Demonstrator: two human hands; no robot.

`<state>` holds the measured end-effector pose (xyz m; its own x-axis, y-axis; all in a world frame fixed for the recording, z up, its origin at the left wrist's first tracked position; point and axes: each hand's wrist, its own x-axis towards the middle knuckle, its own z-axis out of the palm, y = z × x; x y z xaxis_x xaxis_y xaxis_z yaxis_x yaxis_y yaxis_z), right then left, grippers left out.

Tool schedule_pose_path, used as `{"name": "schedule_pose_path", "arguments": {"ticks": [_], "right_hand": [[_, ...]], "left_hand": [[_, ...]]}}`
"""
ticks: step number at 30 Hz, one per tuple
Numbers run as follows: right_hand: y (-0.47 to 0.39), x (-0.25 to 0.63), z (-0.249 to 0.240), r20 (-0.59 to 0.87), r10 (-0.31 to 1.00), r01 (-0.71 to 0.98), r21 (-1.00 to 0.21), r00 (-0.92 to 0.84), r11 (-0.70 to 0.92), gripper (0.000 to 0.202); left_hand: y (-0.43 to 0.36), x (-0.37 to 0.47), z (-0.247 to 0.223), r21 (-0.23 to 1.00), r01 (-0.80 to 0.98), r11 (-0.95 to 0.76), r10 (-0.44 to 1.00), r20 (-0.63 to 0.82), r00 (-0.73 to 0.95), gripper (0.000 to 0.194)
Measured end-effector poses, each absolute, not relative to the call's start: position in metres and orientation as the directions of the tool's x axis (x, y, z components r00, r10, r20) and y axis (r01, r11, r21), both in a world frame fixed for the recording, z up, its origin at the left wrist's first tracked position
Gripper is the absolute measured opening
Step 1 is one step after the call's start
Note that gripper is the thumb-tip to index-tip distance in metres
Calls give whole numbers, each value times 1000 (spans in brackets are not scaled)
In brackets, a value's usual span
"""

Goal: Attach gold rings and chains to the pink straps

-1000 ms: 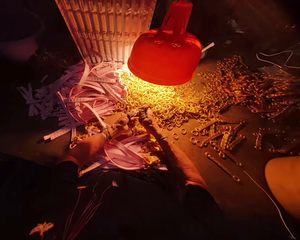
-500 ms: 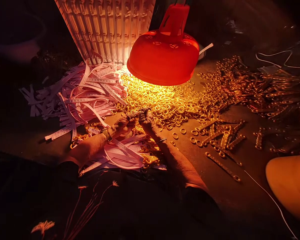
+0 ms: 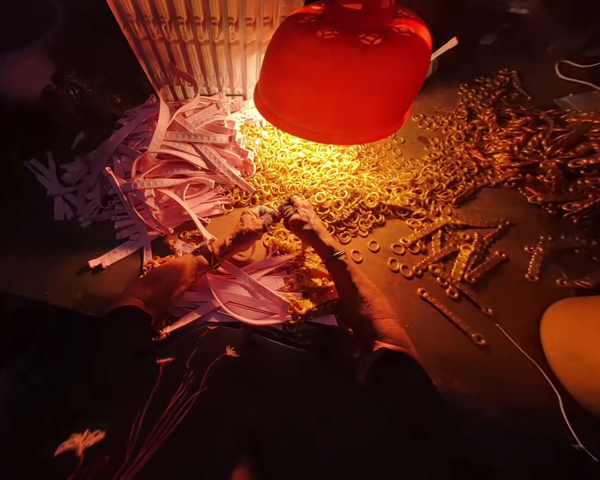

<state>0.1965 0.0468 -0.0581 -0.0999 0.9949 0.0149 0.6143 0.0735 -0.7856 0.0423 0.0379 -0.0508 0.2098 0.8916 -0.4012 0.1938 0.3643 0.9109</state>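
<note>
My left hand point(image 3: 246, 228) and my right hand point(image 3: 303, 217) meet fingertip to fingertip at the near edge of a heap of small gold rings point(image 3: 325, 177). Dark coverings wrap some of the fingers. Both hands are closed in a pinch, and whatever lies between the fingertips is hidden or too small to name. Beneath the wrists lies a bunch of pale pink straps point(image 3: 250, 293) with gold-coloured ring pieces point(image 3: 300, 307) at its right end. A larger pile of pink straps point(image 3: 175, 160) spreads beyond my left hand.
A red lamp shade point(image 3: 345, 73) hangs low over the rings. Behind the straps stands a ribbed, translucent panel point(image 3: 205, 47). Twisted gold bars with ringed ends point(image 3: 450, 317) lie at right, near a thin white cord point(image 3: 540, 380) and a rounded orange-lit object point(image 3: 585, 353).
The view has shifted, so the lamp looks larger and higher and the piles sit higher in the picture. My hands stay together in a pinch beside the rings.
</note>
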Motion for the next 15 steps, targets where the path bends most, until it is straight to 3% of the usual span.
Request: {"name": "schedule_pose_path", "arguments": {"ticks": [3, 5, 9, 15], "right_hand": [[43, 194, -50, 105, 992, 613, -780, -73, 127, 28], [36, 193, -41, 143, 981, 631, -752, -128, 191, 35], [1, 192, -15, 58, 963, 650, -727, -262, 220, 41], [-71, 186, 4, -22, 933, 803, -517, -359, 296, 32]], "left_hand": [[47, 42, -47, 922, 5, 388, 872, -369, 321, 25], [52, 38, -40, 898, -75, 434, 845, -377, 379, 26], [48, 21, -15, 891, -13, 455, 772, -387, 504, 36], [11, -2, 1, 900, 127, 418, 653, -395, 646, 21]]}}
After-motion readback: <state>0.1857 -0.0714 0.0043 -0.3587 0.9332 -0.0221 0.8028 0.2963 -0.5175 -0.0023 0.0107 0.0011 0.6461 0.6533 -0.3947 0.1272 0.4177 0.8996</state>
